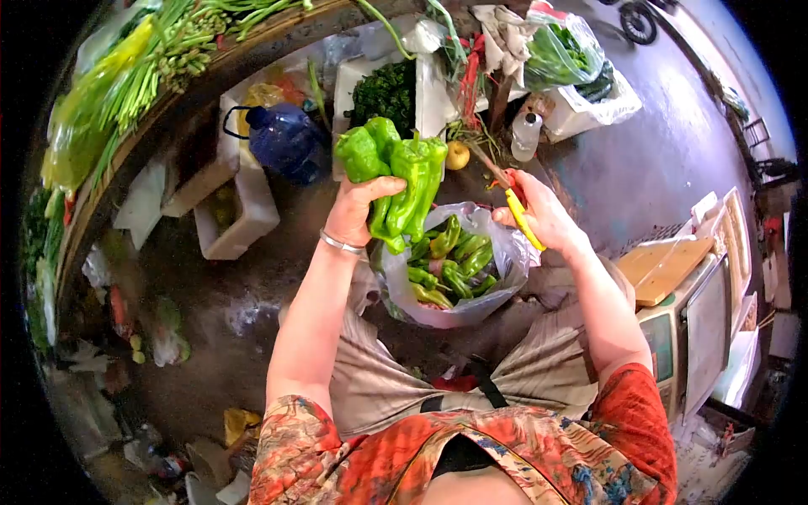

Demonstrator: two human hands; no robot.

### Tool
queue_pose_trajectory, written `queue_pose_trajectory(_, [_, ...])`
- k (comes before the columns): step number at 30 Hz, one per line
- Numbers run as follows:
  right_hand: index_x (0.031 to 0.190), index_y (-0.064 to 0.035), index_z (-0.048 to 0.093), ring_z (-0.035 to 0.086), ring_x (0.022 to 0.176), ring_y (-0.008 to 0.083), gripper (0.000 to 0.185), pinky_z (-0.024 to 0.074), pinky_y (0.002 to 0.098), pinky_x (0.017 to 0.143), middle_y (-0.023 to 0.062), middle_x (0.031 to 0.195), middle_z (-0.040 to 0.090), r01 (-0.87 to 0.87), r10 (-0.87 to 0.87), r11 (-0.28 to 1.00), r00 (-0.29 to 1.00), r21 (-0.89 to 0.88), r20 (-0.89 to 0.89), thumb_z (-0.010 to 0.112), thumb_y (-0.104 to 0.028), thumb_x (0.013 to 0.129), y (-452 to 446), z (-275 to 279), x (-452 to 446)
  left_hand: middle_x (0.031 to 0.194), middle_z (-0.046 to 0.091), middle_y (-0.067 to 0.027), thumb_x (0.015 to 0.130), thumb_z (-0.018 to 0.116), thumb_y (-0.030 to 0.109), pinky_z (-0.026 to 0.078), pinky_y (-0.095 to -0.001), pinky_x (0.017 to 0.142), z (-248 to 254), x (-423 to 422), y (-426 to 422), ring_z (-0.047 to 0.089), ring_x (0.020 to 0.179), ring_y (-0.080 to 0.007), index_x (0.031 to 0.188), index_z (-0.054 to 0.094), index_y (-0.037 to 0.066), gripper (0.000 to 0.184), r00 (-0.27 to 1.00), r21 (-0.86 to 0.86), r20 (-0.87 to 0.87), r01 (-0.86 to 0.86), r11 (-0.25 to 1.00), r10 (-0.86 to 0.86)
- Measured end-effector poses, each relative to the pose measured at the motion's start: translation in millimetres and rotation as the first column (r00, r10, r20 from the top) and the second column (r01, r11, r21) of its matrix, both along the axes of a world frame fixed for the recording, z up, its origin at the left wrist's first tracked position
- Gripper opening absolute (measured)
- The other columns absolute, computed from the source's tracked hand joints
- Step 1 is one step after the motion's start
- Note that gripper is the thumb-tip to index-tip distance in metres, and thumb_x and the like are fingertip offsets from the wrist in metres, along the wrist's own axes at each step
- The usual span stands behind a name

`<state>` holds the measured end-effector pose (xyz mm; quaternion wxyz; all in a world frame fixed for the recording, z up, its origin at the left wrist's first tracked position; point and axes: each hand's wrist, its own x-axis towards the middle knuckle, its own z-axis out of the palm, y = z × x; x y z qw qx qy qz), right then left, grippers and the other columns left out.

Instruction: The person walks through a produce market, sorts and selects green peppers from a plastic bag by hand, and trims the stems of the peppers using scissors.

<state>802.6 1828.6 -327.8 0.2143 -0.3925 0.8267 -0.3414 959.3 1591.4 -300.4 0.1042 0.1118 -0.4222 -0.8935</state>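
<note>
My left hand [364,209] is closed round several large green peppers [410,181], held up left of centre. In my right hand [543,210] are scissors with yellow and red handles [523,220], their dark blades pointing up and left, apart from the peppers. Below and between my hands stands an open plastic bag [459,316] with smaller green peppers [454,259] inside, close to my knees. A round yellowish fruit or vegetable [457,155] lies just beyond the held peppers.
A blue jug [286,139] and a white foam box [244,227] are on the left. Dark leafy greens [383,97] fill another box ahead. Beside it are a clear bottle [526,136] and bagged vegetables [566,55]. A scale-like machine [686,328] stands right, stalks [139,93] upper left.
</note>
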Motion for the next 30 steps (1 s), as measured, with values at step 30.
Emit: queue_pose_trajectory(30, [0.116,-0.0023,0.047,0.06,0.086,0.0338,0.065,0.0458,0.0405,0.074,0.0199,0.092,0.06,0.105,-0.105,0.993,0.994,0.051,-0.011,0.06,-0.055,0.082,40.2,-29.0,25.3,0.107,0.064,-0.0129,0.076,0.064,0.001,0.053,-0.0376,0.084,-53.8,-32.5,13.1,0.065,0.093,-0.026,0.116,0.055,-0.001,0.042,0.951,-0.092,0.267,0.19,0.978,-0.16])
